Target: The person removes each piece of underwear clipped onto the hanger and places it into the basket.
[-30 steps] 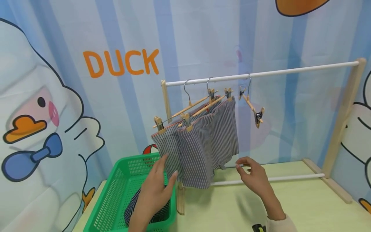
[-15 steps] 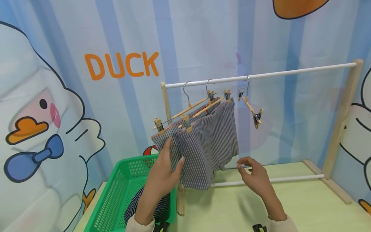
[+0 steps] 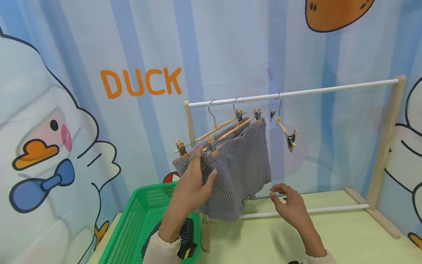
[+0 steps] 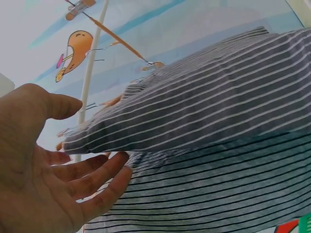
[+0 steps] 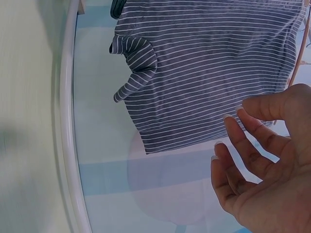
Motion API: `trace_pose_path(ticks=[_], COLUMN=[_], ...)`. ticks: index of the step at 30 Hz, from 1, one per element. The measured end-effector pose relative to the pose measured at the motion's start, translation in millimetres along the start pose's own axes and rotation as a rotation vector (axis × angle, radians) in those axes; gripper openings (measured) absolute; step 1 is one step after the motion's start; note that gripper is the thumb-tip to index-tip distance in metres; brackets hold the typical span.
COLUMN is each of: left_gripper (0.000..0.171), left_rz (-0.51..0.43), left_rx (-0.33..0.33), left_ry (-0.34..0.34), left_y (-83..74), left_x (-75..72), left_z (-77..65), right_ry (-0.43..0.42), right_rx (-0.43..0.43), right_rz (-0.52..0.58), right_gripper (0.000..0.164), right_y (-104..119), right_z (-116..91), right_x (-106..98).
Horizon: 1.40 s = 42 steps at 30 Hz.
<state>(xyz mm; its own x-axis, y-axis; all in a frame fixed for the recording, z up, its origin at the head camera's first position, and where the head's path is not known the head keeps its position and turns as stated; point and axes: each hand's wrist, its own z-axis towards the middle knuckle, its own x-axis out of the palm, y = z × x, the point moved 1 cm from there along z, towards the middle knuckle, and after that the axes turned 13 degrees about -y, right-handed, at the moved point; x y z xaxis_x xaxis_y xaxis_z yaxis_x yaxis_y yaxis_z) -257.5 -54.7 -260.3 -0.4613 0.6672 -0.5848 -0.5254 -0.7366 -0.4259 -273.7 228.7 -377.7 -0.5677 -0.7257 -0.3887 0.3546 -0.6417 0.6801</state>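
Note:
Two pairs of striped shorts hang one behind the other by clip hangers: the front pair (image 3: 234, 176) and the rear pair (image 3: 181, 165). My left hand (image 3: 188, 192) reaches up at their left side, fingers extended near the front hanger's (image 3: 237, 128) left clip. In the left wrist view, its fingertips lie at the gap between the front shorts (image 4: 209, 102) and the rear shorts (image 4: 209, 184), thumb apart. My right hand (image 3: 290, 205) hovers beside the front shorts' lower right corner. Its fingers are loosely bent around nothing in the right wrist view.
The hangers hook over the white rod (image 3: 313, 91) of a wooden rack (image 3: 385, 146). A bare clip hanger (image 3: 282, 126) hangs right of the shorts. At the lower left, a green basket (image 3: 123, 223) holds dark striped cloth (image 3: 188, 229). A printed curtain (image 3: 244, 47) stands behind.
My left hand has risen and moved slightly right, from the shorts' lower left side to near the waistbands. My right hand has stayed almost in place. The head view has tilted up slightly.

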Motion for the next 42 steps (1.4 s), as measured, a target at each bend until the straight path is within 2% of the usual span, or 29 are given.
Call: trace_pose_path(ticks=[4, 8, 19, 27, 31, 34, 42], left_gripper=[0.080, 0.079, 0.057, 0.046, 0.025, 0.020, 0.022], left_rz=[0.017, 0.018, 0.096, 0.093, 0.067, 0.047, -0.005], left_rx=[0.003, 0.035, 0.213, 0.177, 0.190, 0.197, 0.218], left_ry=[-0.005, -0.018, -0.096, -0.042, -0.009, 0.001, -0.060], left_y=[-3.6, -11.4, -22.8, -28.8, -29.6, -29.7, -29.1], left_x=[2.6, 3.5, 5.2, 9.5, 11.6, 12.6, 17.1], left_z=[6.3, 15.0, 37.7, 53.1, 59.4, 61.6, 62.0], right_ry=[-0.002, -0.018, -0.012, -0.005, 0.001, -0.004, 0.006], right_rx=[0.012, 0.018, 0.013, 0.006, 0.005, 0.002, 0.010], right_rz=[0.014, 0.019, 0.001, -0.006, -0.001, 0.000, 0.004], right_gripper=[0.017, 0.016, 0.015, 0.015, 0.015, 0.015, 0.015], right_y=[-3, -4, -1, 0, 0, 0, 1], right_z=[-3, -6, -5, -4, -2, -1, -2], right_x=[1, 1, 3, 2, 3, 3, 2])
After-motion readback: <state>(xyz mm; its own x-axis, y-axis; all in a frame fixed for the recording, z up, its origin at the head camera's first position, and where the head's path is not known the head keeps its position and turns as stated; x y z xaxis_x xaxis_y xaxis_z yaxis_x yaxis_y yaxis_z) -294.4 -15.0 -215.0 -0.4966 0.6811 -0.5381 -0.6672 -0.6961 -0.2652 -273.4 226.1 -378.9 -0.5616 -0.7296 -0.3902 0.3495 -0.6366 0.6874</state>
